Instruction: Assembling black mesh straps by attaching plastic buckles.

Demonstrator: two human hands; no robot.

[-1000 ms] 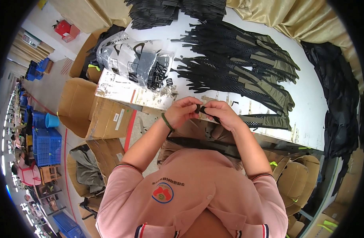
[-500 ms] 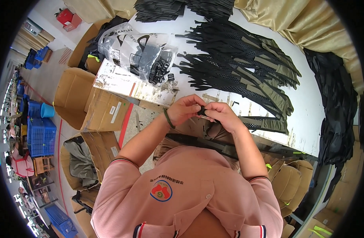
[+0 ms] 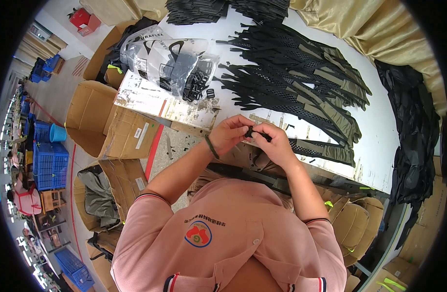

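Observation:
At the near edge of the white table my two hands meet, fingers pinched. My left hand (image 3: 228, 135) grips a small black buckle (image 3: 249, 132), mostly covered by the fingertips. Beside it, my right hand (image 3: 276, 143) is closed on the black end of a strap. An olive and black mesh strap piece (image 3: 328, 151) lies on the table, and its narrow end runs behind my right hand. To the left, a clear plastic bag (image 3: 160, 58) spills black plastic buckles (image 3: 198, 83); one loose slider buckle (image 3: 210, 93) sits by its mouth.
Piles of similar black and olive strap pieces (image 3: 301, 73) cover the white table (image 3: 374, 146). Flat black pieces (image 3: 196, 10) are stacked at its far edge. Open cardboard boxes (image 3: 123, 131) stand to the left, and black fabric (image 3: 410, 131) hangs over the right edge.
My right fingers have shifted, and more of the black strap end shows in them. The hands stay together at the table edge. The mesh piece has slid slightly.

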